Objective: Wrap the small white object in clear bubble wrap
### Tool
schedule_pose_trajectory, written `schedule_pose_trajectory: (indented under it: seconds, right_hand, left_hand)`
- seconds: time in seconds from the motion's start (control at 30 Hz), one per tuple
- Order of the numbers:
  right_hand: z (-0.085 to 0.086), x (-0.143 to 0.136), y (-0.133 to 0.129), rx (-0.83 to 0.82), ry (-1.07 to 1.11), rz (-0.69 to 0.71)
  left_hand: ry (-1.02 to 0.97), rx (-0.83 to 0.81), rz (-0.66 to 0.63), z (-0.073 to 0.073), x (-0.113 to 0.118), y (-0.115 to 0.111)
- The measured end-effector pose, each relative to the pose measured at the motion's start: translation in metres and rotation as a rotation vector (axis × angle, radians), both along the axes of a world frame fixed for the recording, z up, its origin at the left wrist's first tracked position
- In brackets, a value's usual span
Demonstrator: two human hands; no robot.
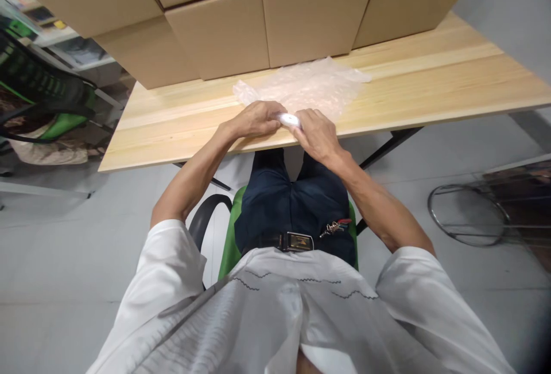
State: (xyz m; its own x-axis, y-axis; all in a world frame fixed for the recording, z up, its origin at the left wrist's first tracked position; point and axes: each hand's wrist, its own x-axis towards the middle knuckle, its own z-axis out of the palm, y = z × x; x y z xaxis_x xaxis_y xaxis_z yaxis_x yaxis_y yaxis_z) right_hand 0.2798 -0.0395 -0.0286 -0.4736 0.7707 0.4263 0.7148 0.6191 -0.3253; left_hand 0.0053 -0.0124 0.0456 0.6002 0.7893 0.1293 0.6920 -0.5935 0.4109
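Note:
A small white object with a rounded, glossy end (289, 120) is held between my two hands near the table's front edge; its kind cannot be made out. My left hand (260, 118) is closed round its left end, thumb and fingers pressed together. On the other side, my right hand (317, 133) grips the right end with the thumb at the front. Just beyond both hands, a crumpled sheet of clear bubble wrap (321, 84) lies spread on the wooden table (408, 93). My fingers hide part of the white object.
Large cardboard boxes (219, 35) stand stacked along the table's back. A black and green chair (47, 87) is off to the left, near shelves. On the floor at right is a round metal ring frame (467, 242). I sit on a green chair (232, 236).

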Motion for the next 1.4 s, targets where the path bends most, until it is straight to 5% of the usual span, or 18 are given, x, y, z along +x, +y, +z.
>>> schedule_pose_trajectory:
  seconds: [0.23, 0.57, 0.93, 1.4]
  right_hand:
    - [0.005, 0.035, 0.025, -0.124, 0.096, 0.095]
    - [0.033, 0.043, 0.056, -0.314, 0.078, 0.115]
    - [0.005, 0.038, 0.019, -0.181, 0.232, -0.035]
    - [-0.007, 0.034, 0.006, -0.050, 0.253, -0.160]
  left_hand:
    - [0.056, -0.035, 0.126, 0.011, -0.017, -0.002]
    - [-0.015, -0.059, 0.199, 0.019, -0.031, 0.009]
    - [-0.026, -0.146, 0.209, 0.022, -0.031, 0.035]
    - [0.072, 0.036, 0.391, -0.015, -0.044, 0.050]
